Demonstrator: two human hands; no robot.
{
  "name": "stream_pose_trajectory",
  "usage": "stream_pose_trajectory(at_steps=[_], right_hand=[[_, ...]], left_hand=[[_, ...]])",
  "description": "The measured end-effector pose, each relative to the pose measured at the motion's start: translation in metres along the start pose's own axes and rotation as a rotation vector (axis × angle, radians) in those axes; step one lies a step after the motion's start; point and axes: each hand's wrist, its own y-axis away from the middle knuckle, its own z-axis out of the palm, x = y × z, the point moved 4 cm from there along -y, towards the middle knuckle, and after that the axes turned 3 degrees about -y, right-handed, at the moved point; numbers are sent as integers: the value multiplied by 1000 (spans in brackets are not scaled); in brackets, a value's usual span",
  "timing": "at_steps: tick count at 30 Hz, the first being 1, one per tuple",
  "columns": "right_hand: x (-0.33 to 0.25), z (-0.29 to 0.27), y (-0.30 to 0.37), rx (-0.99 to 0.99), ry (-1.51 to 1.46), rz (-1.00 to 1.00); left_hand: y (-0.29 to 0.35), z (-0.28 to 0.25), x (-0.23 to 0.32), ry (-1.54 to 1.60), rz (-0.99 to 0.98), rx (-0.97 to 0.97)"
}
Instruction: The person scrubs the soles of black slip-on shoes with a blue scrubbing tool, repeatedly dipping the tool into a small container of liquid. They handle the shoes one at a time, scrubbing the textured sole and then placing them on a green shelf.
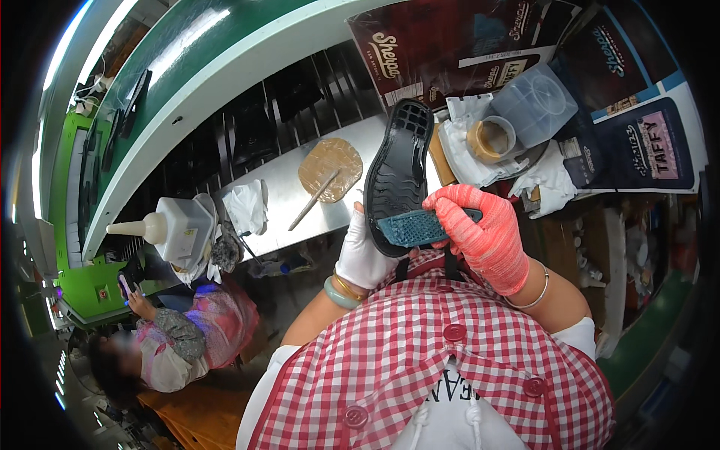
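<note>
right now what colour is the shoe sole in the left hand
The shoe sole is black, clearest in the head view.

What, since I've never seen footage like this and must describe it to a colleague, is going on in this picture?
There is no robot here: the hands belong to a person wearing a camera on their head. It looks down through a fisheye lens, which is why edges bend and the corners go dark.

The left hand, in a white glove, holds a black shoe sole. The right hand, in a coral glove, grips a teal mesh-textured piece over the sole's near end; I can't tell exactly what it is.

Beyond, on the pale worktop, lies a round amber disc with a thin stick across its edge. To the left is a white nozzled bottle, and farther left, another person.
</note>
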Motion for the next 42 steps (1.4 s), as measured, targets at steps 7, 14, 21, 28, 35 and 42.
stream_pose_trajectory(at_steps=[7,14,21,28,35,42], right_hand=[[-6,6,-14,-273,170,32],[-9,23,-38,-359,365,245],[-1,35,-48,-433,399,251],[4,18,-50,-447,430,277],[-1,1,-48,-463,506,247],[-9,-30,-41,-398,531,237]], left_hand=[[4,1,8,-109,-98,56],[5,-12,12,-262,-306,229],[4,-44,17,-275,-457,108],[11,-37,29,-269,-591,232],[7,-39,36,-258,-556,274],[8,-43,41,-326,-593,338]])
